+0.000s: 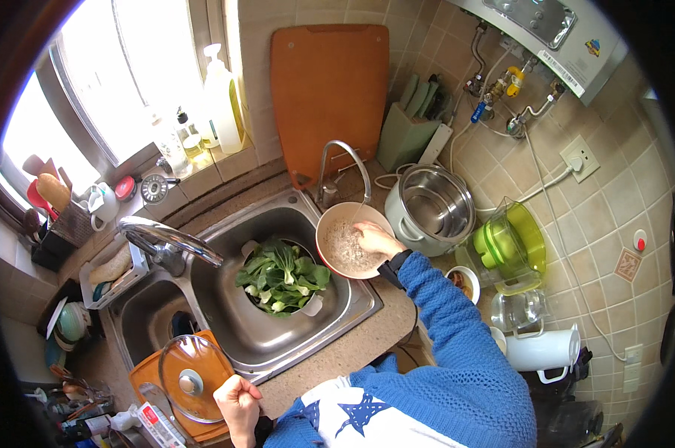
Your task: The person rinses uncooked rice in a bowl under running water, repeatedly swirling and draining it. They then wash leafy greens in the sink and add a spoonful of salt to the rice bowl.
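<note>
My right hand [377,239] reaches into a cream-coloured bowl [321,238] with a red outside. Its fingers dip into cloudy water over pale grains [343,246] that look like rice; the fingertips are partly hidden. Above the bowl arches a slim filter tap [365,173], with a thin stream below its spout. At the counter's front edge my left hand [238,400] is curled into a loose fist with nothing visible in it. Beside it a glass pot lid [172,386] lies on an orange cutting board [225,361]. Leafy green vegetables [284,271] fill a pot in the large sink basin [219,313].
A chrome mixer tap [169,238] juts over the sink. Right of the bowl stands a rice cooker [404,210] with its steel inner pot showing. Behind are a tall cutting board [331,95] and a knife block [399,137]. A small bowl [474,283] and a green container [533,246] line the right wall.
</note>
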A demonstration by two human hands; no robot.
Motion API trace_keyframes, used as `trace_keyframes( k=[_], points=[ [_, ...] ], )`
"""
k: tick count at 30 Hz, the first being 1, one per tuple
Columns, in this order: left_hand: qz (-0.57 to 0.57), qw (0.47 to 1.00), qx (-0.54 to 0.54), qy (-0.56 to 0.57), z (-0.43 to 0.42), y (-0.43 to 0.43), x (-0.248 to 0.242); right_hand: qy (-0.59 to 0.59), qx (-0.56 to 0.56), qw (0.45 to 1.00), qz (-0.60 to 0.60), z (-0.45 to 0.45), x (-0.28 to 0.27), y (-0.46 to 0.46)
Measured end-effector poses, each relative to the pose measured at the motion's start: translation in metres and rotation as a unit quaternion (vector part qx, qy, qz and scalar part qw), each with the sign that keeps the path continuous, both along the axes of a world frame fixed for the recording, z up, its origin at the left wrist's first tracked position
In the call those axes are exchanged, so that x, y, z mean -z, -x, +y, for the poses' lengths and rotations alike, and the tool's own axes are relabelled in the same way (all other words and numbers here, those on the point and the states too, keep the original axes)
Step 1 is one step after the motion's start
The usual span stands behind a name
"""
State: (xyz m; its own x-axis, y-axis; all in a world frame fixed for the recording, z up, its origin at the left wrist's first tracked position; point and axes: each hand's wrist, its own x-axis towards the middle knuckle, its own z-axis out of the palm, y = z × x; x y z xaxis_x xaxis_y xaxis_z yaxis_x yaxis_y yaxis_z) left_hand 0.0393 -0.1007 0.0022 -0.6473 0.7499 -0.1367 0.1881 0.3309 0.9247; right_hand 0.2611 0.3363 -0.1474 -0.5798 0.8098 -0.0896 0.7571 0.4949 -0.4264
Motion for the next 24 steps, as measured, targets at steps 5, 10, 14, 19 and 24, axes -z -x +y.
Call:
trace_keyframes(
  k=[5, 10, 14, 19, 24],
  points=[
    [0.023, 1.000, 0.012, -0.009, 0.003, -0.001, 0.002, 0.140, -0.023, 0.985, -0.095, -0.012, -0.024, -0.005],
    [0.031, 0.999, 0.023, -0.014, 0.003, -0.002, 0.001, 0.138, 0.038, 0.985, -0.097, -0.014, -0.031, -0.005],
    [0.037, 0.999, 0.023, -0.016, 0.003, -0.001, 0.001, 0.149, 0.029, 0.988, 0.011, -0.013, -0.031, -0.004],
    [0.034, 0.999, 0.019, -0.015, 0.002, -0.001, 0.000, 0.213, 0.164, 0.963, -0.015, -0.022, -0.046, -0.012],
    [0.036, 0.999, 0.021, -0.015, 0.002, 0.000, 0.000, 0.346, 0.179, 0.918, 0.072, -0.029, -0.035, -0.001]
  ],
)
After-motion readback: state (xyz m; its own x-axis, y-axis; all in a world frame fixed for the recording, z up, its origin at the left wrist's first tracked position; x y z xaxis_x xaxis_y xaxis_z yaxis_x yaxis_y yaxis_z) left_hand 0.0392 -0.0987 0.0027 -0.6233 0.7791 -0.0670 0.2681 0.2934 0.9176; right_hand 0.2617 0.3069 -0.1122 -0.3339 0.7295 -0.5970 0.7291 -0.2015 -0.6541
